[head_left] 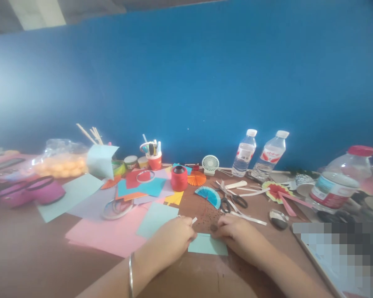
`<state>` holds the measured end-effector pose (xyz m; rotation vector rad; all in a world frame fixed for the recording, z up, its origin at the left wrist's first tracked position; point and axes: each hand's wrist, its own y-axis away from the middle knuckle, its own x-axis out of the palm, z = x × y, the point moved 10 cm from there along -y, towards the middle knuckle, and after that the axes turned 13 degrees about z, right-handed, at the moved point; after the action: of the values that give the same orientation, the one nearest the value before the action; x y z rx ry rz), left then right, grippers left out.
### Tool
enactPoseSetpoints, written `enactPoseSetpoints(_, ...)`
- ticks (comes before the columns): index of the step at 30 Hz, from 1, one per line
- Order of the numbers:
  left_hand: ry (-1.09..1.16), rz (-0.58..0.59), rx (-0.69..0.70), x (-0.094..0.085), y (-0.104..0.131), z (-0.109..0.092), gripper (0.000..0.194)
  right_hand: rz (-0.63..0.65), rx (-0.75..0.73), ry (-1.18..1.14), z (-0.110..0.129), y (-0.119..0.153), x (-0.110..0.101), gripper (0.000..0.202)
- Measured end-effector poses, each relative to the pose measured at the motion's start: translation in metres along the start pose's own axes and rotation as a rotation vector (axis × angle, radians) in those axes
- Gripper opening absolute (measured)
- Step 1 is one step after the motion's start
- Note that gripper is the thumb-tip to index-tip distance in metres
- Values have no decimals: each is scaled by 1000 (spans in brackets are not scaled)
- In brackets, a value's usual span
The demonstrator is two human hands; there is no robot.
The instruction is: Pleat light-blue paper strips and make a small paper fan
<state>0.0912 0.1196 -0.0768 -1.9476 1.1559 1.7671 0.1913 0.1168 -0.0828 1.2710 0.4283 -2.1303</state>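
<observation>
A small sheet of pale green paper (207, 245) lies on the brown table in front of me, its far edge narrowly folded. My left hand (180, 231) is closed at the paper's upper left corner, fingers pinched on it. At the upper right corner my right hand (233, 232) pinches the paper in the same way, its fingertips partly hidden. Just beyond my hands are a blue folded paper fan (209, 196) and black-handled scissors (231, 200). A white strip (194, 220) shows by my left fingers.
Coloured paper sheets (112, 231) spread to the left, near a red thread spool (179, 179). Two water bottles (245, 155) stand by the blue wall. A larger red-capped bottle (335, 186) and a pixelated device (335, 256) are at right. Paper strips (248, 218) lie beyond my right hand.
</observation>
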Motion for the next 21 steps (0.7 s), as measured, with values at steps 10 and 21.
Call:
enactPoseSetpoints(10,343,-53,-82,4,10,25,30,61,31,106,2,6,-2,20)
enactPoseSetpoints(21,202,-93,-33,3,5,11,16,37,-21,41,-15,13,-15,27)
